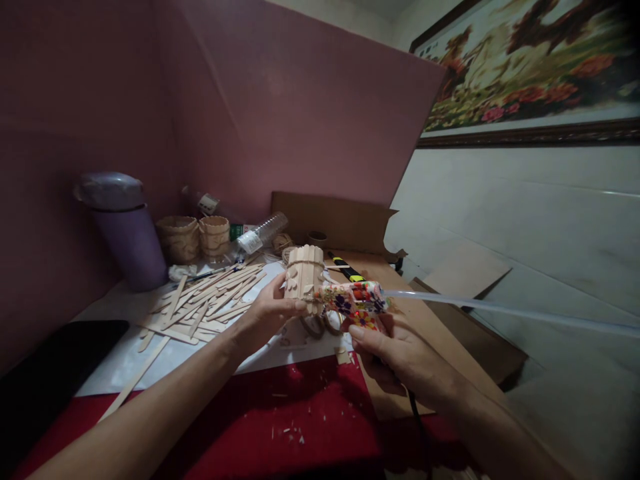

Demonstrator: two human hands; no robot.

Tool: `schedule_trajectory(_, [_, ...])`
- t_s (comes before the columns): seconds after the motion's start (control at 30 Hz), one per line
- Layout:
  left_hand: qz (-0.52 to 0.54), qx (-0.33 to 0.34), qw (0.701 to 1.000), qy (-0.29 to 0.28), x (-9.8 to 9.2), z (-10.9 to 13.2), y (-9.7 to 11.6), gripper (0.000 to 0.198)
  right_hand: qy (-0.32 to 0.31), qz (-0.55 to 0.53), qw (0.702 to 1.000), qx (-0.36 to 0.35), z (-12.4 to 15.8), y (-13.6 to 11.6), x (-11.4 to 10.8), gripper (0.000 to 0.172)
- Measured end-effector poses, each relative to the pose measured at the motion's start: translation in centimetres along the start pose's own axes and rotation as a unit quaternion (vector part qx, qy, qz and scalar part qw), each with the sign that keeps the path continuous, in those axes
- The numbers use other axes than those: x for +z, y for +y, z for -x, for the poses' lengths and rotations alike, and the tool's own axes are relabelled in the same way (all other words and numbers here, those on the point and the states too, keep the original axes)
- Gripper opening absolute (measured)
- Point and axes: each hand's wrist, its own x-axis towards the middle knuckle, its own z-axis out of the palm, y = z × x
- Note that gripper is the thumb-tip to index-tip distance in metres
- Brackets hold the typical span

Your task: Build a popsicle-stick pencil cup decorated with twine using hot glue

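My left hand (273, 307) is closed around a small cup made of wooden craft sticks (304, 275), with twine tied around its top and bottom. My right hand (385, 343) grips a flower-patterned hot glue gun (357, 300) by its handle. The gun's tip touches or nearly touches the cup's lower right side; I cannot tell which. A long clear glue stick (500, 310) runs out of the gun's back to the right, and a dark cord hangs below. Behind the gun lies a black and yellow utility knife (350, 267).
Many loose craft sticks (210, 303) lie on white paper at the left. Behind them stand a purple tumbler (130, 240), two stick-covered cups (215, 238) and a plastic bottle lying down (263, 233). Cardboard (425, 333) covers the right side, and wood scraps dot the red cloth (300, 407).
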Motion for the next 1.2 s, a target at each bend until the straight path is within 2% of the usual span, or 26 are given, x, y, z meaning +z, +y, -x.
schedule_trajectory(1.2, [0.011,0.005,1.000,-0.004,0.15,0.21,0.26,0.056,0.011,0.003,1.000,-0.027,0.01,0.30,-0.03,0.050])
